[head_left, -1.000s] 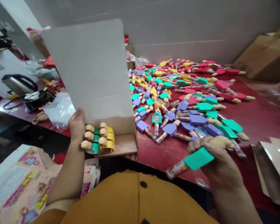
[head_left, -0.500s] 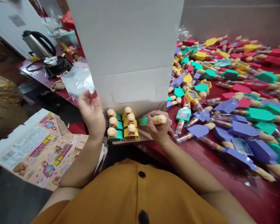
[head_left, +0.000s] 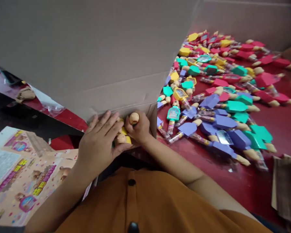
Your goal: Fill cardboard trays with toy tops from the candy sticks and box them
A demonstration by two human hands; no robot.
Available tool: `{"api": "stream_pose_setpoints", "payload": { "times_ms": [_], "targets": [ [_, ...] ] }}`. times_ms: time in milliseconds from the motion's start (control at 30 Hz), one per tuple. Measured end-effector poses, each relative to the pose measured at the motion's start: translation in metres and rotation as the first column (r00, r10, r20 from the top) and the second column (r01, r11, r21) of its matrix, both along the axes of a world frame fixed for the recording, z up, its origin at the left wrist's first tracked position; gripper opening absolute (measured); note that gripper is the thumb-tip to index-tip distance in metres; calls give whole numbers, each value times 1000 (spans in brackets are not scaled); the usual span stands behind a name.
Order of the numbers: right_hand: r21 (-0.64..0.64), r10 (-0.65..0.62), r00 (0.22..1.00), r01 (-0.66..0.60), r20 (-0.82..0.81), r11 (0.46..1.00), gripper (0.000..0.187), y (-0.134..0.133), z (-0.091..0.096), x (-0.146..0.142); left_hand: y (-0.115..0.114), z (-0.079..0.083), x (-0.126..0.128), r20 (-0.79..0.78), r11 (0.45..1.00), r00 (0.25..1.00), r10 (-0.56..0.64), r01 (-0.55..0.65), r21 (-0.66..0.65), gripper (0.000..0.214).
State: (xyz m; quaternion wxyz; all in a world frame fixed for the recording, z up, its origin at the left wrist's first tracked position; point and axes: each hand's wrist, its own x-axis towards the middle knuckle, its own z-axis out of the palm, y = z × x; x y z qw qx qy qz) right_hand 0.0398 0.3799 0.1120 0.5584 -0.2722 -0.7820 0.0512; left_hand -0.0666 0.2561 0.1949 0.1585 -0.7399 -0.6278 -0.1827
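Observation:
My left hand [head_left: 97, 142] lies flat with its fingers stretched over the toys in a cardboard box [head_left: 152, 117], hiding most of them. Between its thumb and fingers show tan animal heads [head_left: 121, 138] and yellow plastic parts [head_left: 128, 139]. At the box's right part, my right hand [head_left: 142, 127] is closed around a toy with a round tan head [head_left: 134, 118]. The lower part of that toy is hidden by the hand and the box. The tall grey-white lid [head_left: 111, 58] of the box stands up behind both hands.
Many purple, green, yellow and red toys [head_left: 224, 121] with tan heads and clear candy tubes cover the red table [head_left: 184, 158] to the right. Printed flat cartons [head_left: 26, 181] lie at lower left. Folded brown cardboard [head_left: 285, 187] stands at lower right.
My left hand has come down from its raised place onto the toys in the box. My right hand, with its toy, has moved in beside them. The view has turned to the right.

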Motion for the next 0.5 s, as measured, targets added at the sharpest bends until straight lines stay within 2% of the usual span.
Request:
{"api": "stream_pose_setpoints", "payload": {
  "times_ms": [100,167,233,300,367,400,433,467,500],
  "targets": [
    [-67,6,999,-3,43,998,18,5,-12,-9,2,1,4,7,999,999,49,-49,-2,34],
    [-105,56,995,-47,80,993,25,11,-15,-16,6,2,4,15,997,997,79,-79,-6,29],
    [-89,144,982,-134,120,987,31,19,-11,-14,10,2,2,14,993,993,116,-116,-4,27],
    [-71,195,973,-188,124,980,34,30,-1,3,12,2,-4,12,991,991,133,-133,-19,27],
    [-120,61,995,-51,85,991,34,46,11,37,13,3,-11,20,993,994,106,-105,-46,26],
    [-191,-133,989,143,64,971,32,55,15,56,13,3,-15,26,995,996,87,-85,-60,26],
    [-256,-344,926,375,155,891,32,66,18,75,13,4,-19,32,995,997,70,-67,-73,26],
    [-315,-455,837,540,305,781,36,77,19,91,13,5,-24,35,995,998,55,-52,-82,26],
    [-370,-471,754,644,458,670,44,89,17,104,13,5,-29,35,995,998,43,-39,-90,27]
  ]
}}
